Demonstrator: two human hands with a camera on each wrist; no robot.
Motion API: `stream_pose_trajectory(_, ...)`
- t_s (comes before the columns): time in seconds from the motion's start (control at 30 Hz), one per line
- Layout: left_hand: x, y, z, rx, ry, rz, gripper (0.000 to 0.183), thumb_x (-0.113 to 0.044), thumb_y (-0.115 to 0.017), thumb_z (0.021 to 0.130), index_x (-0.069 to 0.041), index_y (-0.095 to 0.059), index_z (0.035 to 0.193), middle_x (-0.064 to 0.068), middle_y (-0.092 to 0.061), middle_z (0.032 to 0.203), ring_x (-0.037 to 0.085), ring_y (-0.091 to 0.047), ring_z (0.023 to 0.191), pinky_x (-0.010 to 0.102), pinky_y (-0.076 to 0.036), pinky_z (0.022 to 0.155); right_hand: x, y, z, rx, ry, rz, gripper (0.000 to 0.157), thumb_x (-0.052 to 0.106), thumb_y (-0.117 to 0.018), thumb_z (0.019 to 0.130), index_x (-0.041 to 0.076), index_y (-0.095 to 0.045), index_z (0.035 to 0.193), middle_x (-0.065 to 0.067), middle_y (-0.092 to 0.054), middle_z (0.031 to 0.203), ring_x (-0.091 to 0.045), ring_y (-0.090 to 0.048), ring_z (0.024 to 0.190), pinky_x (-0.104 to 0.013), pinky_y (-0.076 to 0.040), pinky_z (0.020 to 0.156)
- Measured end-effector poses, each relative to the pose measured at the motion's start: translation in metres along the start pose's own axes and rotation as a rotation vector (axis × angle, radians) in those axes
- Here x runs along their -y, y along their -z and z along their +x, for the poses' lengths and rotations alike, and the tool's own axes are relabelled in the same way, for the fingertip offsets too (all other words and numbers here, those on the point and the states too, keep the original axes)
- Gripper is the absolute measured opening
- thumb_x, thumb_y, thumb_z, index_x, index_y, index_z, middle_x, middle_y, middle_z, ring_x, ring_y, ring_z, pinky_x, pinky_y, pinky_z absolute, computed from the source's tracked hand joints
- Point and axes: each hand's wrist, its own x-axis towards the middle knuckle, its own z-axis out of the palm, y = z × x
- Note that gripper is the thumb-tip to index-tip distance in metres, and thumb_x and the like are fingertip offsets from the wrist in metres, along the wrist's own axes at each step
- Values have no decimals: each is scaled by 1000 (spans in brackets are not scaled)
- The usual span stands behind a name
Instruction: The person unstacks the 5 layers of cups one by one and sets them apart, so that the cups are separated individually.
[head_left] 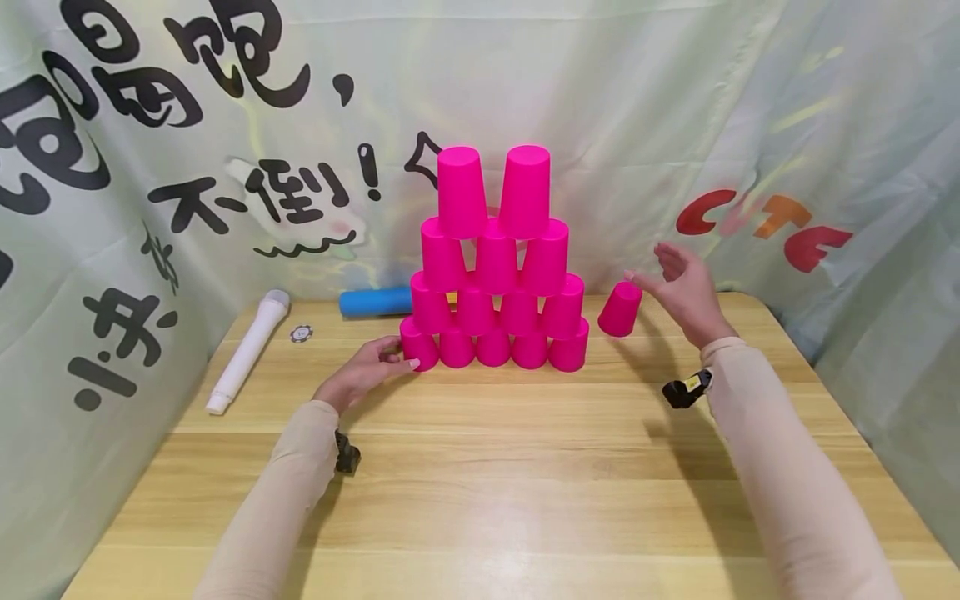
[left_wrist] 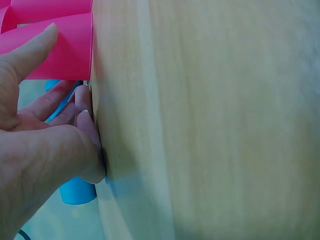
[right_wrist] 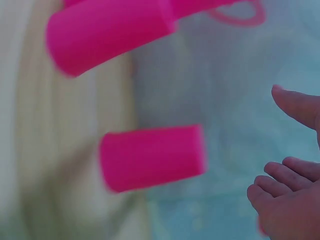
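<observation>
Upside-down pink cups (head_left: 493,258) stand stacked in several tiers, two of them on top. My left hand (head_left: 363,369) is at the lower left cup (head_left: 417,346); in the left wrist view its thumb (left_wrist: 37,47) lies across the cup's front and the fingers curl behind its side. To the right of the stack, apart from it, a single pink cup (head_left: 620,309) leans to the right; whether its rim meets the table cannot be told. My right hand (head_left: 686,292) is beside that cup, thumb and fingers spread. In the right wrist view the hand holds nothing, with a gap between it and the single cup (right_wrist: 152,159).
A white stick (head_left: 249,352) and a small round chip (head_left: 301,333) lie on the left of the wooden table (head_left: 495,500). Behind the stack lies a blue cylinder (head_left: 375,302). A printed curtain (head_left: 615,100) hangs along the back and sides.
</observation>
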Motion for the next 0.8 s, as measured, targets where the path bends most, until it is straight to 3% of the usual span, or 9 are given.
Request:
stream_pose_trajectory(0.2,-2,-1,-1,-7,0,2,65,-22,-72,96,-4,-43,152,14,-50,126,29,-42,115,39,-41,97,44,-4,-4,-19,108,25,85,29,-79,90,4,-33,157,-15,-36,160,-29,-32,148,-36,-28,118)
stream_pose_trajectory(0.4,0,1,0,5,3,-1,68,-24,-71,97,-5,-40,154,15,-51,126,29,-44,112,39,-42,94,86,-18,-10,34,163,78,84,29,-80,88,8,-37,157,-11,-40,158,-25,-37,146,-33,-32,116)
stream_pose_trajectory(0.57,0,1,-1,14,5,-6,69,-24,-70,98,-5,-37,156,15,-51,130,30,-44,113,41,-41,96,110,-34,-13,90,209,140,82,23,-82,88,6,-39,155,-10,-42,157,-23,-39,145,-28,-36,112)
stream_pose_trajectory(0.8,0,0,-1,16,-7,-6,68,-22,-69,98,-4,-38,155,16,-52,131,30,-44,113,42,-41,96,132,-52,-16,160,250,162,81,26,-83,87,8,-41,154,-9,-45,155,-20,-42,143,-31,-36,113)
